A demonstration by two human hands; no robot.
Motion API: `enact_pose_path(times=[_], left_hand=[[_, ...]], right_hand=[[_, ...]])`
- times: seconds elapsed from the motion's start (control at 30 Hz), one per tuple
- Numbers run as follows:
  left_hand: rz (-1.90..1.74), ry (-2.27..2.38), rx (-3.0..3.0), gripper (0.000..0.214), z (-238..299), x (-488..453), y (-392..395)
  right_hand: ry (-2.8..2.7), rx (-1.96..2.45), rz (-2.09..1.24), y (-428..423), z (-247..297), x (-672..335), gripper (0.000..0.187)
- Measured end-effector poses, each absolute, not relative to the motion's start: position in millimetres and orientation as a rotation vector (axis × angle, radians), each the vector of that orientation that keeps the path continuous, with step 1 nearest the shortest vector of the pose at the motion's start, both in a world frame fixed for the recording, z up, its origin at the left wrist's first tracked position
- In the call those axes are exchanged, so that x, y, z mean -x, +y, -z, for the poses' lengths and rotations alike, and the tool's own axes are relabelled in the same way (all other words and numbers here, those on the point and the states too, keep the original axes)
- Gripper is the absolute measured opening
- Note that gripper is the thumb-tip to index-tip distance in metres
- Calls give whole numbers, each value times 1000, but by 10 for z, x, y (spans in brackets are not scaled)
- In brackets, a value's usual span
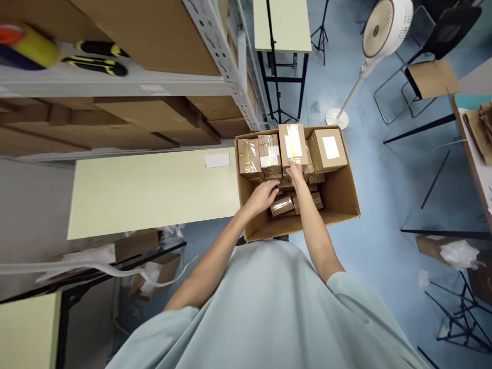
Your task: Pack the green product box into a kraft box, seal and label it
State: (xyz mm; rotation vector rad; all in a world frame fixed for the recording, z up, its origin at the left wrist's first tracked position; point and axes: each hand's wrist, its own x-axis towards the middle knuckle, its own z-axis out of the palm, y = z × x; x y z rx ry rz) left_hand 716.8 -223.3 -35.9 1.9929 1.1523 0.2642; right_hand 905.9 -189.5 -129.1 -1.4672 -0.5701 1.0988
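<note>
A large open carton point(340, 197) in front of me holds several small cardboard boxes sealed with clear tape. My right hand point(295, 173) has its fingers closed at the near edge of a box with a white label point(292, 139), which stands higher than its neighbours. My left hand point(265, 195) reaches over the carton's left side, fingers loosely bent and apart, close to the boxes in the middle. Left of the labelled box are two taped boxes point(249, 158); to its right is a wider box point(326, 151) with a white label. Smaller boxes point(282, 206) lie lower down, partly hidden by my arms.
A pale tabletop point(154, 189) with a white label lies left of the carton, below a metal shelf point(215, 46) of cardboard and tools. Beyond stand a white fan point(378, 31), a tripod point(282, 115) and a chair point(434, 79). A desk point(471, 148) is at right.
</note>
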Motion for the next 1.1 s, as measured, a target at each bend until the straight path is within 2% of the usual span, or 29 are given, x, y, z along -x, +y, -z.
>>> enact_pose_path(times=[0.17, 0.3, 0.43, 0.77, 1.1], left_hand=[[-492, 1387, -1718, 49, 275, -6236, -3156], [-737, 1641, -1448, 51, 241, -5664, -3536], [-1037, 1764, -1229, 53, 106, -5277, -3660], [-1704, 1792, -1035, 24, -388, -3391, -4166], [-2130, 2020, -666, 20, -672, -1569, -5394]], right_hand=[[-462, 1599, -1222, -2349, 1132, -9147, 66], [-559, 1593, -1304, -2879, 906, -8699, 63], [-813, 1492, -1464, -3219, 582, -7827, 61], [-1414, 1206, -1597, -3378, -254, -5448, 36], [-1792, 961, -1715, -3619, -554, -2998, 38]])
